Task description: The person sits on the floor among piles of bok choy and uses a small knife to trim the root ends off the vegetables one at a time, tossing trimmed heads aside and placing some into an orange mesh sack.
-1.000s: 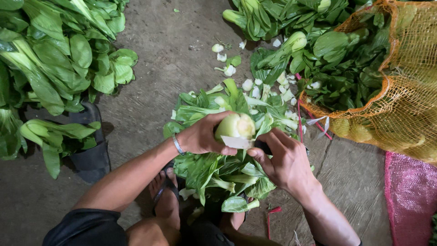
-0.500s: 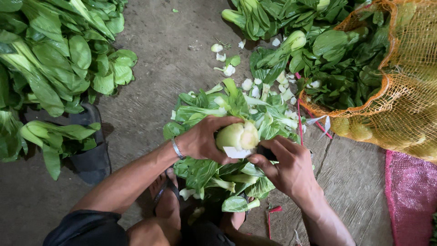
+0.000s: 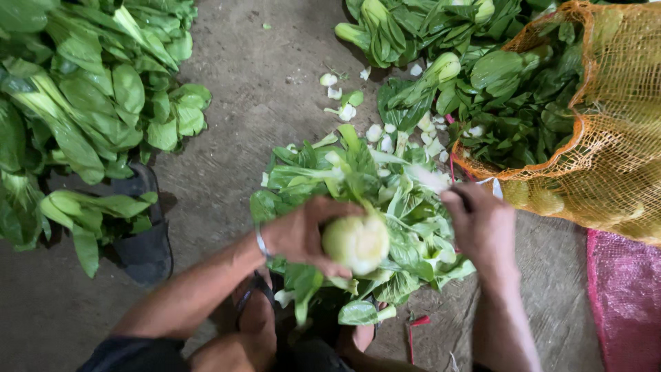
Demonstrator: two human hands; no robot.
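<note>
My left hand [image 3: 303,234] grips a head of bok choy [image 3: 357,242], its pale round cut base turned up toward me and its leaves hanging down. A metal bracelet [image 3: 261,242] sits on that wrist. To the right of the head and apart from it, my right hand [image 3: 482,227] is closed around a thin dark tool, most of it hidden by the fingers. A blurred white scrap [image 3: 430,179] shows just left of that hand. Both hands hover over a heap of loose green leaves [image 3: 310,172] on the ground.
A big pile of bok choy [image 3: 82,103] fills the left side, another [image 3: 427,27] the top. An orange mesh sack [image 3: 613,138] holding greens lies at right, a pink mesh bag [image 3: 626,296] below it. White trimmings [image 3: 344,110] dot the concrete. A black sandal [image 3: 144,248] lies lower left.
My right hand has pulled away from the bok choy's base toward the right. The left hand has lowered the head a little and still holds it.
</note>
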